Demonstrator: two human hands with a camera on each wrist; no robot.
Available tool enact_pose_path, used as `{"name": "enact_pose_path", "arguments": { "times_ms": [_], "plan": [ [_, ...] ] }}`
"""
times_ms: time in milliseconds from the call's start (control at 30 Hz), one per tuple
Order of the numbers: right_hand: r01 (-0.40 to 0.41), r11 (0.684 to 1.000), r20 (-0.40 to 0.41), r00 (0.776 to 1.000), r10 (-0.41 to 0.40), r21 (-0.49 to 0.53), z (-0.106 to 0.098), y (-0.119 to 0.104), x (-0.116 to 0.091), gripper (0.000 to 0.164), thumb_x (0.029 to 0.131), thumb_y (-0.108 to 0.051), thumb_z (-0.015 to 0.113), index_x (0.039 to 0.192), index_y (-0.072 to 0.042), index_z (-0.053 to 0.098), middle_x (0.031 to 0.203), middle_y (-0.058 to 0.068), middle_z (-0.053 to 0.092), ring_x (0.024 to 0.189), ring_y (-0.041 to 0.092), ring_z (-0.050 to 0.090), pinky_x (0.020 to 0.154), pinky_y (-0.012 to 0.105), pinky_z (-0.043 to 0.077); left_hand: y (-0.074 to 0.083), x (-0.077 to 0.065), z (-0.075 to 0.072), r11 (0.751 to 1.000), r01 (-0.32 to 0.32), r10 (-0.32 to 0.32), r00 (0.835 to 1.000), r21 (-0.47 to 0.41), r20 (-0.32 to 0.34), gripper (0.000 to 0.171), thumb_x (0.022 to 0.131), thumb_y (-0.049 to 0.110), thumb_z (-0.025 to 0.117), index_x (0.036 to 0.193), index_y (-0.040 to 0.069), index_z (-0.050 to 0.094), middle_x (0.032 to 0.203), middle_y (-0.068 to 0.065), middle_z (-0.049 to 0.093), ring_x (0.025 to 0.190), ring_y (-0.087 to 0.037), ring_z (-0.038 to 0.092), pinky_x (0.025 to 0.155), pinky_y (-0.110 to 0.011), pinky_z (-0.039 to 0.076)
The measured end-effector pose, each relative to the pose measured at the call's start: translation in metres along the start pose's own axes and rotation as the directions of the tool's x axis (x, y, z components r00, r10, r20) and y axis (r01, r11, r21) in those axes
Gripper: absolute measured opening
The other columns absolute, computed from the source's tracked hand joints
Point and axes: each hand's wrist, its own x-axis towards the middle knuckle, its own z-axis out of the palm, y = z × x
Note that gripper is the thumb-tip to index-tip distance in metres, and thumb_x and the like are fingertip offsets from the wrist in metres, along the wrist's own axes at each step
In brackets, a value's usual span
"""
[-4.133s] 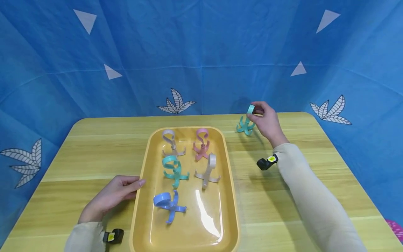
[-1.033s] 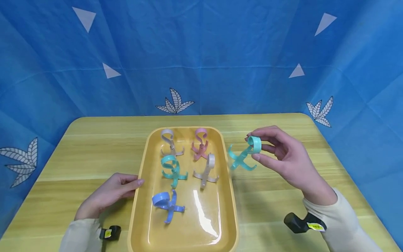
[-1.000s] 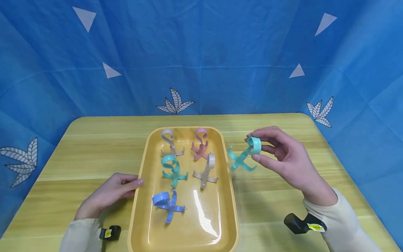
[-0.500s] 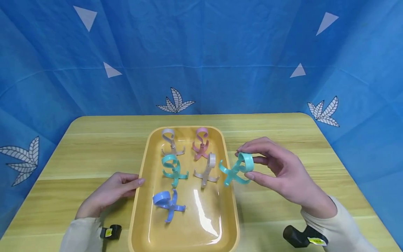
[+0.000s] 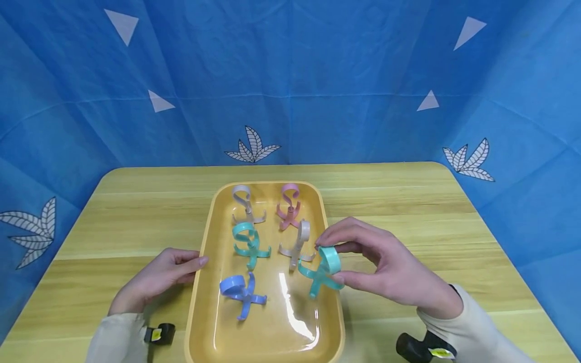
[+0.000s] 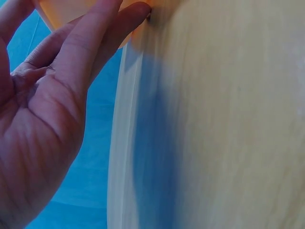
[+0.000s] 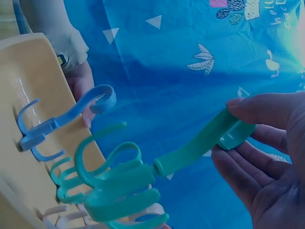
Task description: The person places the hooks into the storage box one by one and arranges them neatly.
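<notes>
My right hand point(image 5: 386, 264) pinches a turquoise four-prong hanging hook point(image 5: 321, 277) by its curved top, between thumb and fingers. The hook is tilted, prongs down, over the right part of a yellow tray point(image 5: 339, 322). In the right wrist view, the turquoise hook point(image 7: 121, 188) spans the middle, and its curled end lies in the fingers. My left hand point(image 5: 156, 280) holds the tray's left rim, thumb over the edge and the other fingers outside; in the left wrist view these fingers reach the orange-looking tray edge point(image 6: 59, 14).
Inside the tray stand a grey hook point(image 5: 248, 214), a pink hook point(image 5: 289, 217), another turquoise hook point(image 5: 252, 252), a beige hook point(image 5: 297, 247) and a blue hook point(image 5: 246, 297). The tray lies on a wooden table point(image 5: 136, 217), with a blue cloth point(image 5: 290, 75) behind it.
The right hand has lifted the turquoise hook off the back right of the table and carried it left and nearer, over the tray. The left hand stays on the rim.
</notes>
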Motion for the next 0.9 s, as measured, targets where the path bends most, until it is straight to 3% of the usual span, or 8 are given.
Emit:
{"name": "enact_pose_path", "arguments": {
  "times_ms": [133,567,900],
  "plan": [
    [0.007,1.0,0.024,1.0,-0.007,-0.011,0.003,0.001,0.001,0.05,0.081,0.014,0.073,0.126,-0.004,0.06,0.121,0.012,0.06,0.108,0.026,0.058,0.09,0.036,0.053,0.001,0.0,0.0,1.0,-0.012,0.012,1.0,-0.01,-0.008,0.052,0.103,0.023,0.056,0.132,-0.018,0.048,0.121,-0.025,0.063,0.105,-0.026,0.065,0.088,-0.034,0.054],
    [-0.133,0.991,0.098,0.986,0.132,0.001,0.019,0.018,-0.001,0.041,0.087,-0.001,0.075,0.124,-0.012,0.062,0.122,0.006,0.061,0.108,0.021,0.061,0.088,0.039,0.054,0.0,0.0,0.0,1.0,-0.011,0.011,1.0,-0.015,-0.013,0.05,0.103,0.022,0.056,0.131,-0.019,0.05,0.12,-0.024,0.063,0.104,-0.023,0.066,0.087,-0.034,0.054],
    [-0.11,0.994,0.122,0.987,0.108,0.005,0.029,0.038,-0.007,0.039,0.087,-0.002,0.074,0.122,-0.012,0.061,0.122,0.003,0.062,0.111,0.021,0.06,0.091,0.038,0.053,-0.001,0.001,-0.001,1.0,-0.019,0.019,1.0,-0.01,-0.015,0.05,0.103,0.021,0.056,0.131,-0.019,0.048,0.121,-0.025,0.062,0.104,-0.023,0.066,0.088,-0.034,0.054]
  ]
}}
